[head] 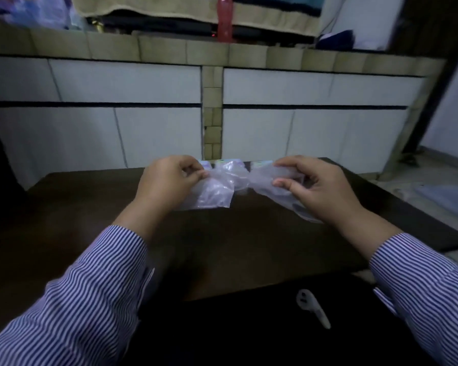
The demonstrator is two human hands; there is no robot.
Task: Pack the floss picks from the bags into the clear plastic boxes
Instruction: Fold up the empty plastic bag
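White cupboard doors (124, 85) stand behind a dark brown wooden table (77, 207). Above the table, the left hand (167, 178) pinches one end of a crinkly clear plastic bag (222, 186), and the right hand (315, 186) pinches the other end. One white plastic floss pick (312, 307) lies below the table's near edge.

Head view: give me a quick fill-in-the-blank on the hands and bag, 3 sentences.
1. Both hands grip a crumpled clear ____ bag above the dark brown table.
2. The left hand and right hand emerge from ____ shirt sleeves.
3. A single white floss pick lies ____ the table's near edge.

Missing words: plastic; striped; below
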